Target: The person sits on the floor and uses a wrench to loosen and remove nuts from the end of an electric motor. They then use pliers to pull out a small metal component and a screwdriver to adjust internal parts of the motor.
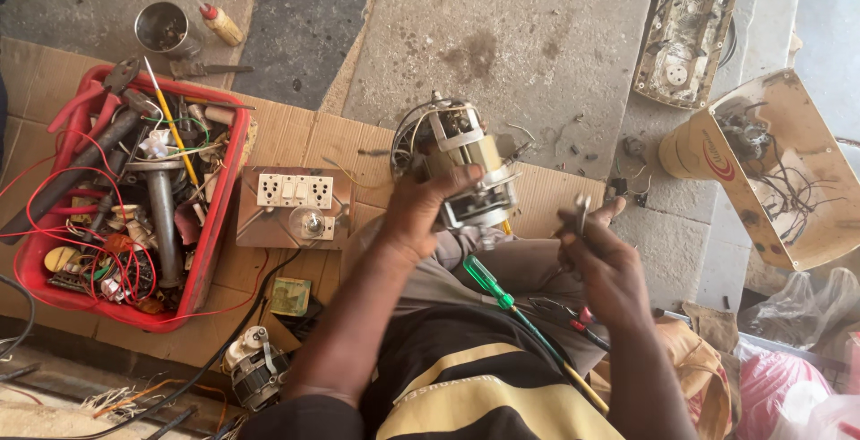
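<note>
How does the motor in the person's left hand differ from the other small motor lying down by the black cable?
The held motor is up off the ground, gripped by the left hand over the person's lap; the second motor lies untouched on the ground beside the black cable. The held motor shows a pale yellowish body in a metal frame with loose wires; the second motor looks darker and greyer. Both are small, bare electric motors without housings.

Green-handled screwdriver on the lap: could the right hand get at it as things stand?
Probably yes, once freed. The green-handled screwdriver lies uncovered on the lap, just left of the right hand, with nothing between them. But that hand already grips a small metal tool, and the left hand holds the motor.
</note>
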`<control>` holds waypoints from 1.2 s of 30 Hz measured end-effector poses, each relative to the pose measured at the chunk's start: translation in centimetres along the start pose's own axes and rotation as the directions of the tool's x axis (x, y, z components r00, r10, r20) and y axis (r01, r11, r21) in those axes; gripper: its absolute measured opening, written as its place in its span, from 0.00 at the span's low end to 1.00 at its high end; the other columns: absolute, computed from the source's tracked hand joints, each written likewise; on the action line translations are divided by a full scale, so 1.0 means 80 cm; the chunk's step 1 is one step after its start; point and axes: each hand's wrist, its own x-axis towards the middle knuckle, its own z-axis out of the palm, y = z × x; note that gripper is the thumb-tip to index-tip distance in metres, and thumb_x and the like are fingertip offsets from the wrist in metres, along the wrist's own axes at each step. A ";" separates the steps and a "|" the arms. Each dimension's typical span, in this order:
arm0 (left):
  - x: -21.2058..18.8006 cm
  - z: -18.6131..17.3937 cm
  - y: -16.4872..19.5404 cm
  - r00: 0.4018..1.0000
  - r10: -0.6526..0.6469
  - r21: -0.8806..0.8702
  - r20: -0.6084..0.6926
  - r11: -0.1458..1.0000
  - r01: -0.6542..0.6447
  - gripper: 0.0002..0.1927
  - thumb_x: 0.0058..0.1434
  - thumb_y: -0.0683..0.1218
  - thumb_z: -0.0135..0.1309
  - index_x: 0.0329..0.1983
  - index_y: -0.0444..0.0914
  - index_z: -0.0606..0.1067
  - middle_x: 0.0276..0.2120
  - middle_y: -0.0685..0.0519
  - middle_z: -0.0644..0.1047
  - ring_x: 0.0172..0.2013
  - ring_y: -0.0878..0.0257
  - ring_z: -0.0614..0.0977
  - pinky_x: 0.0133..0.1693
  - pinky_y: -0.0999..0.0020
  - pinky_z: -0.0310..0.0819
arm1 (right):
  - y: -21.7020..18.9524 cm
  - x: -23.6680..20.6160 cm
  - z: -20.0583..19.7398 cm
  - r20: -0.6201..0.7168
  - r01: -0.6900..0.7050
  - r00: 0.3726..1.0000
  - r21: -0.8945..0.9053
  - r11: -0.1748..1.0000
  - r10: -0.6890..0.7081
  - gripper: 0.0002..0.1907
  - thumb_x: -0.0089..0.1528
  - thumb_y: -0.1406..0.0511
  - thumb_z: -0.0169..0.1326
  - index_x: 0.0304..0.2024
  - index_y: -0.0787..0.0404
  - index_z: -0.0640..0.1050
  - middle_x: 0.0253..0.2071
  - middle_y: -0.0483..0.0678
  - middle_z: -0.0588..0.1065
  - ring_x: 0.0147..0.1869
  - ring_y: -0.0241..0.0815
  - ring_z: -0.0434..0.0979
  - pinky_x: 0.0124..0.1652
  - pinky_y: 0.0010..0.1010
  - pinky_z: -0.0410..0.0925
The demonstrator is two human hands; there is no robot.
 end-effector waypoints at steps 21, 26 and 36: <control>0.033 -0.030 0.020 0.953 -0.076 0.622 -0.293 0.742 0.250 0.23 0.39 0.48 0.73 0.38 0.35 0.83 0.33 0.48 0.86 0.30 0.61 0.88 0.33 0.66 0.85 | 0.050 0.042 0.064 0.131 0.198 0.976 -0.205 0.959 -0.173 0.12 0.61 0.69 0.63 0.48 0.62 0.84 0.35 0.45 0.83 0.38 0.28 0.79 0.39 0.21 0.72; 0.036 -0.025 0.023 0.959 -0.013 0.800 -0.282 0.548 0.243 0.26 0.36 0.55 0.73 0.38 0.40 0.84 0.35 0.50 0.86 0.35 0.61 0.87 0.41 0.67 0.81 | 0.054 0.049 0.071 0.108 0.204 0.976 -0.186 0.961 -0.187 0.10 0.61 0.70 0.63 0.46 0.63 0.85 0.34 0.44 0.83 0.38 0.27 0.79 0.39 0.20 0.72; 0.050 -0.014 0.043 0.889 -0.019 0.877 -0.458 0.156 0.455 0.43 0.30 0.68 0.72 0.41 0.31 0.81 0.43 0.41 0.83 0.43 0.53 0.86 0.48 0.66 0.80 | 0.064 0.062 0.095 0.095 0.158 0.983 -0.033 0.987 -0.154 0.12 0.62 0.70 0.63 0.48 0.63 0.84 0.39 0.44 0.84 0.42 0.28 0.80 0.44 0.19 0.73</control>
